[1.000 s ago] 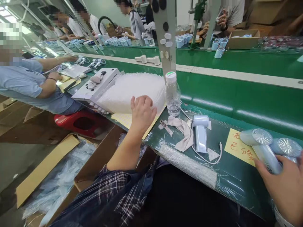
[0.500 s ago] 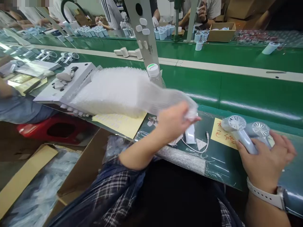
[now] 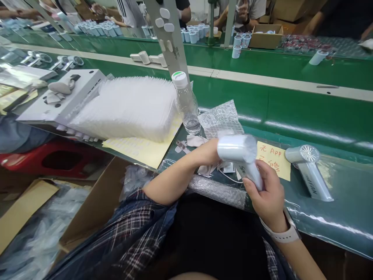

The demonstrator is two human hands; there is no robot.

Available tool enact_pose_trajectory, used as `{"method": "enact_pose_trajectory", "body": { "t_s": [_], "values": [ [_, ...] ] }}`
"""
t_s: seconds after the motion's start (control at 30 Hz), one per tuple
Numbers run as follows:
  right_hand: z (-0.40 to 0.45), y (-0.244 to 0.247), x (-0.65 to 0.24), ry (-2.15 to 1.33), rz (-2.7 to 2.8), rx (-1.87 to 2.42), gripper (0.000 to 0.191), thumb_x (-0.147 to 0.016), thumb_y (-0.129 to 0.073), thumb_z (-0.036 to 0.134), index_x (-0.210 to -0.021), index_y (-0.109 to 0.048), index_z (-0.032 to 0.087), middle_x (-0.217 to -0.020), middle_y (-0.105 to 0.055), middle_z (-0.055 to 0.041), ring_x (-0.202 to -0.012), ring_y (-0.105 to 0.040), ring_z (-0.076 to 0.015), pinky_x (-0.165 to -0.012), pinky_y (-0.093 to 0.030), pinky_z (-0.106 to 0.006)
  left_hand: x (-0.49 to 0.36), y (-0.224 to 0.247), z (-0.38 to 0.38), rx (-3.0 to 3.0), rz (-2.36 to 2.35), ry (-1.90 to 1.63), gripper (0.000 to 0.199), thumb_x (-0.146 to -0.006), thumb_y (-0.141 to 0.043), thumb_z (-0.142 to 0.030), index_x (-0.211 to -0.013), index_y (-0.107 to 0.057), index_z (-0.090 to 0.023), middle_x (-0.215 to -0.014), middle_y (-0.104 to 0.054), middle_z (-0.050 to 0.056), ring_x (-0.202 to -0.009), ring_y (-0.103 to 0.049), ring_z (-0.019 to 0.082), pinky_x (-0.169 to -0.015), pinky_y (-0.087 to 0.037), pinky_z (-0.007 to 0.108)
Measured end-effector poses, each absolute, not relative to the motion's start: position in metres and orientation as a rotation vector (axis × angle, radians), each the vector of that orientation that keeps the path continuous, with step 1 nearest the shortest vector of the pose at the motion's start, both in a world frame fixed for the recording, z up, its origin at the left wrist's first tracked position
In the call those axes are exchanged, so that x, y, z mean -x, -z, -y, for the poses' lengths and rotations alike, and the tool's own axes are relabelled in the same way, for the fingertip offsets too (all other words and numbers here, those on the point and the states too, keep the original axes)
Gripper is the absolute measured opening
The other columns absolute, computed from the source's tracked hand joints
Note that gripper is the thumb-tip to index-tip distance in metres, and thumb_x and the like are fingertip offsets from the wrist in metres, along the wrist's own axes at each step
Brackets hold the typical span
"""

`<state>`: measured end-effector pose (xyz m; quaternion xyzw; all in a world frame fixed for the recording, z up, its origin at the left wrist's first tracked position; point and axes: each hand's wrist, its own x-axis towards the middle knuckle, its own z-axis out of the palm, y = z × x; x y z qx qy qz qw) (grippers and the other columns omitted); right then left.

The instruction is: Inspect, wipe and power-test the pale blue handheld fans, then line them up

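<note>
In my right hand (image 3: 269, 192) is a light blue handheld fan (image 3: 237, 149), its fingers wrapped round the handle. The fan is tilted, its head toward the left. My left hand (image 3: 212, 151) is at the left end of the fan's head, and its fingers are hidden behind it. Just beyond the hands lies a bubble wrap bag (image 3: 221, 118). A second handheld fan (image 3: 313, 177) rests on the table to the right, beside a yellow note (image 3: 274, 159) with red handwriting. Below the left wrist, a white cable (image 3: 230, 178) is partly covered.
A stack of white packing bags (image 3: 131, 105) lies at the left on yellow paper (image 3: 145, 151). A clear bottle (image 3: 188, 105) stands by a grey post (image 3: 175, 50). A bubble wrap roll (image 3: 218, 190) lines the near edge. Co-workers sit across the green conveyor belt (image 3: 291, 112).
The left hand has let go of the bubble wrap bag, now lying on the table, and moved to the fan. The right hand has lifted one fan and brought it left.
</note>
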<state>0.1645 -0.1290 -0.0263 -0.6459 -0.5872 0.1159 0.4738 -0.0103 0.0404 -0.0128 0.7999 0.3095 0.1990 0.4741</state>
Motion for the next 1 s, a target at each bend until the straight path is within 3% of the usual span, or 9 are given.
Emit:
{"method": "enact_pose_trajectory", "body": {
  "t_s": [0.17, 0.3, 0.33, 0.4, 0.47, 0.57, 0.7, 0.87, 1.0],
  "values": [
    [0.135, 0.042, -0.166, -0.390, 1.307, 1.515, 0.043, -0.097, -0.076, 0.049, -0.130, -0.069, 0.022, -0.100, -0.080, -0.0097, -0.078, -0.080, -0.0280, -0.069, -0.067, -0.041, 0.013, 0.011, -0.043, -1.913, -0.811, -0.486, 0.007, -0.088, -0.075, -0.021, -0.091, -0.078, -0.015, -0.087, -0.081, 0.002, -0.088, -0.075, 0.024, -0.082, -0.058, 0.034],
    [0.141, 0.050, -0.174, -0.445, 1.186, 1.566, 0.047, -0.093, -0.081, 0.050, -0.128, -0.069, 0.020, -0.092, -0.079, -0.0090, -0.075, -0.079, -0.0288, -0.069, -0.066, -0.043, 0.008, 0.001, -0.026, -2.194, -0.672, -0.375, 0.050, -0.083, -0.091, -0.037, -0.127, -0.074, -0.020, -0.129, -0.080, 0.009, -0.119, -0.075, 0.030, -0.097, -0.059, 0.038],
    [0.142, 0.051, -0.176, -0.455, 1.151, 1.570, 0.048, -0.092, -0.081, 0.051, -0.127, -0.069, 0.020, -0.090, -0.079, -0.0088, -0.074, -0.079, -0.0287, -0.068, -0.066, -0.042, 0.006, -0.001, -0.021, -2.302, -0.663, -0.318, 0.049, -0.086, -0.089, -0.037, -0.129, -0.073, -0.020, -0.133, -0.078, 0.011, -0.123, -0.074, 0.031, -0.099, -0.059, 0.039],
    [0.144, 0.050, -0.179, -0.475, 1.071, 1.557, 0.049, -0.091, -0.081, 0.052, -0.126, -0.068, 0.019, -0.088, -0.079, -0.0083, -0.070, -0.079, -0.0279, -0.065, -0.065, -0.041, 0.002, -0.004, -0.015, -2.479, -0.679, -0.206, 0.029, -0.097, -0.076, -0.030, -0.123, -0.073, -0.017, -0.130, -0.077, 0.014, -0.123, -0.074, 0.032, -0.098, -0.059, 0.040],
    [0.145, 0.051, -0.181, -0.485, 1.011, 1.552, 0.049, -0.090, -0.082, 0.051, -0.125, -0.067, 0.019, -0.086, -0.079, -0.0077, -0.064, -0.077, -0.0266, -0.062, -0.064, -0.039, 0.000, -0.004, -0.014, -2.535, -0.705, -0.131, 0.019, -0.105, -0.060, -0.025, -0.117, -0.072, -0.016, -0.123, -0.078, 0.015, -0.117, -0.075, 0.031, -0.095, -0.059, 0.041],
    [0.148, 0.055, -0.181, -0.456, 1.001, 1.573, 0.049, -0.092, -0.082, 0.050, -0.126, -0.068, 0.019, -0.084, -0.079, -0.0077, -0.062, -0.076, -0.0267, -0.058, -0.063, -0.038, 0.000, -0.003, -0.017, -2.416, -0.788, -0.181, 0.018, -0.107, -0.055, -0.027, -0.116, -0.066, -0.016, -0.116, -0.078, 0.015, -0.108, -0.075, 0.030, -0.089, -0.058, 0.040],
    [0.145, 0.056, -0.178, -0.245, 1.258, 1.610, 0.049, -0.095, -0.077, 0.056, -0.126, -0.074, 0.019, -0.105, -0.083, -0.0140, -0.087, -0.082, -0.0326, -0.075, -0.067, -0.043, 0.004, 0.002, -0.025, -1.920, -0.783, -0.456, 0.018, -0.097, -0.061, -0.017, -0.113, -0.055, -0.021, -0.102, -0.074, 0.004, -0.089, -0.070, 0.018, -0.077, -0.053, 0.029],
    [0.131, 0.055, -0.176, -0.285, 1.458, 1.761, 0.061, -0.103, -0.062, 0.067, -0.132, -0.077, 0.017, -0.111, -0.084, -0.0139, -0.091, -0.081, -0.0317, -0.081, -0.066, -0.041, 0.005, 0.007, -0.041, -1.246, -0.880, -0.678, 0.023, -0.094, -0.051, -0.012, -0.111, -0.043, -0.026, -0.078, -0.051, -0.009, -0.051, -0.046, 0.007, -0.048, -0.035, 0.021],
    [0.129, 0.056, -0.172, -0.177, 1.618, 1.766, 0.054, -0.109, -0.056, 0.061, -0.140, -0.073, 0.019, -0.121, -0.083, -0.0138, -0.100, -0.080, -0.0317, -0.087, -0.064, -0.041, 0.008, 0.001, -0.041, -1.529, -0.895, -0.825, 0.027, -0.095, -0.048, -0.011, -0.118, -0.048, -0.025, -0.073, -0.046, -0.009, -0.054, -0.044, 0.009, -0.052, -0.037, 0.024]
  ]
}}
